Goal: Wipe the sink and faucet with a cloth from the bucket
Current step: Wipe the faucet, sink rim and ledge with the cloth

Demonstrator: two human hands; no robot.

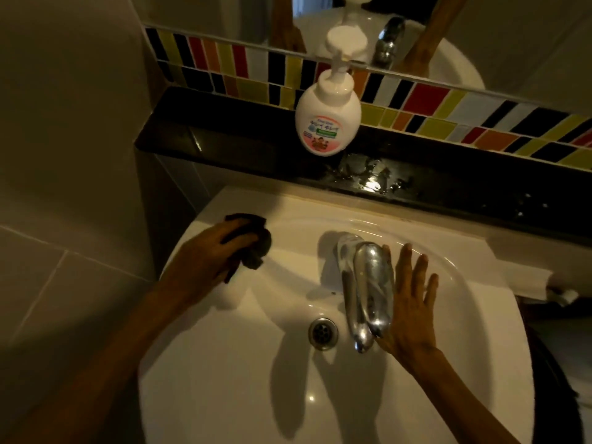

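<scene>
A white sink (224, 363) fills the lower middle of the head view, with a round metal drain (323, 333) in its bowl. A chrome faucet (365, 290) reaches from the back rim over the bowl. My left hand (211, 254) presses a dark crumpled cloth (256, 248) against the sink's back left rim. My right hand (410, 306) is spread flat with fingers apart, just right of the faucet and touching its side. The bucket is not in view.
A white soap pump bottle (328, 116) stands on a wet black ledge (416, 184) behind the sink. Coloured mosaic tiles (432, 107) and a mirror (368, 27) rise above it. A tiled wall (64, 155) closes the left side.
</scene>
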